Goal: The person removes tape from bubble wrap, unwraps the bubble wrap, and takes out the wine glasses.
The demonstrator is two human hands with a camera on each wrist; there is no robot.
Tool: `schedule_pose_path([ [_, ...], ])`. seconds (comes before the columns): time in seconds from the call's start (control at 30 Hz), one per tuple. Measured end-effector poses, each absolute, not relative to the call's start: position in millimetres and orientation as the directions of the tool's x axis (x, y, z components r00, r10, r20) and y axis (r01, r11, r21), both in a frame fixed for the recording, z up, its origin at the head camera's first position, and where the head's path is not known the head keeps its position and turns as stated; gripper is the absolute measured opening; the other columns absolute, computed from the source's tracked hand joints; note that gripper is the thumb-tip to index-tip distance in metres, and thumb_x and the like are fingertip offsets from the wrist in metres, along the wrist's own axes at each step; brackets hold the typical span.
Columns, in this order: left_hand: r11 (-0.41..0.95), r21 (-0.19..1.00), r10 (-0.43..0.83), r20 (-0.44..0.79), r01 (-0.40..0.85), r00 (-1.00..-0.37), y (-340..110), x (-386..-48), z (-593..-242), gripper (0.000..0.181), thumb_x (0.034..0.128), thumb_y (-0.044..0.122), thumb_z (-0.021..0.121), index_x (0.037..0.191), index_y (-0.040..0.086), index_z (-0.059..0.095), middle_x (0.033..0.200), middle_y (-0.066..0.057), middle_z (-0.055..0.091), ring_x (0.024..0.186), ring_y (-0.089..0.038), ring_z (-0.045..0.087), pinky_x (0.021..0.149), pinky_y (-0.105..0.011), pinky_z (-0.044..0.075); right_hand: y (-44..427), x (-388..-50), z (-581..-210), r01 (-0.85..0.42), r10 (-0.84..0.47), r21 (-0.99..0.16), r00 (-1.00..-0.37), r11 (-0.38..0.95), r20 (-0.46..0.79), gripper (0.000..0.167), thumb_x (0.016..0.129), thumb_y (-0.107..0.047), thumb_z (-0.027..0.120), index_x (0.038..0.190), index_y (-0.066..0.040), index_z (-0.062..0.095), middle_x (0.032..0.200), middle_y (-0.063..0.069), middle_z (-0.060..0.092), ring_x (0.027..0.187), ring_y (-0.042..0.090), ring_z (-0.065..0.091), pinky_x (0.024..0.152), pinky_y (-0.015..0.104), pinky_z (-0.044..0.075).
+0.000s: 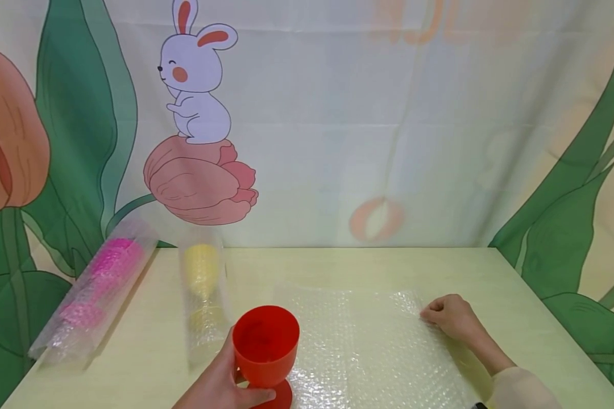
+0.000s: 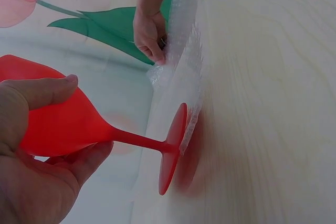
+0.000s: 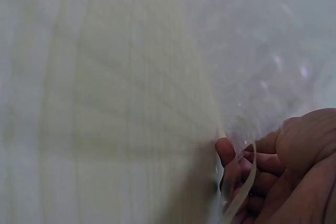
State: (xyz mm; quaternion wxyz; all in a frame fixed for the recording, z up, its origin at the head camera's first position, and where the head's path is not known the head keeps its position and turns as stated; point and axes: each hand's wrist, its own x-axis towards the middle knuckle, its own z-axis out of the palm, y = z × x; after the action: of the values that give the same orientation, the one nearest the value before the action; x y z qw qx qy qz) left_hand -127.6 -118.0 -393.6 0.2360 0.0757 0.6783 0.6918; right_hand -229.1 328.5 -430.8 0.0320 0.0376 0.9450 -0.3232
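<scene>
A red plastic goblet [image 1: 266, 346] is gripped round its bowl by my left hand [image 1: 220, 375]. In the left wrist view the goblet [image 2: 68, 114] tapers to a thin stem and a round foot just over the table, close to the edge of the bubble wrap. The clear sheet of bubble wrap [image 1: 373, 346] lies spread on the table, right of the goblet. My right hand [image 1: 452, 318] pinches its far right edge between thumb and fingers. In the right wrist view, that edge [image 3: 241, 135] lifts off the table at the fingertips.
At the left lies a pink item [image 1: 110, 267] rolled in bubble wrap, reaching the table's left edge. Beside it is a yellow goblet-shaped item [image 1: 202, 272], also wrapped. A printed curtain [image 1: 307, 142] with a rabbit and tulips hangs behind the pale wooden table [image 1: 440, 267].
</scene>
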Motion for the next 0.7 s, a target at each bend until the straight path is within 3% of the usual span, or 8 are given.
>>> schedule_pose_path([
  [0.47, 0.076, 0.979, 0.417, -0.202, -0.188, -0.886, -115.6, -128.1, -389.3, 0.094, 0.084, 0.014, 0.087, 0.155, 0.016, 0.024, 0.148, -0.013, 0.044, 0.132, -0.036, 0.044, 0.092, -0.045, 0.058, 329.6, -229.5, -430.6, 0.056, 0.009, -0.596, -0.997, 0.801, -0.081, 0.013, 0.093, -0.01, 0.074, 0.081, -0.004, 0.074, 0.07, -0.001, 0.06, 0.065, 0.016, 0.049, 0.057, 0.028, 0.038],
  [0.7, 0.121, 0.989, 0.389, -0.131, -0.091, -0.912, -113.4, -131.9, -379.7, 0.09, 0.0844, 0.016, 0.087, 0.153, 0.022, 0.029, 0.146, -0.008, 0.047, 0.133, -0.034, 0.044, 0.096, -0.046, 0.055, 331.3, -231.2, -429.7, 0.037, -0.011, -0.599, -0.997, 0.8, -0.077, 0.013, 0.092, -0.009, 0.075, 0.081, -0.004, 0.074, 0.069, -0.002, 0.06, 0.065, 0.016, 0.049, 0.057, 0.028, 0.038],
])
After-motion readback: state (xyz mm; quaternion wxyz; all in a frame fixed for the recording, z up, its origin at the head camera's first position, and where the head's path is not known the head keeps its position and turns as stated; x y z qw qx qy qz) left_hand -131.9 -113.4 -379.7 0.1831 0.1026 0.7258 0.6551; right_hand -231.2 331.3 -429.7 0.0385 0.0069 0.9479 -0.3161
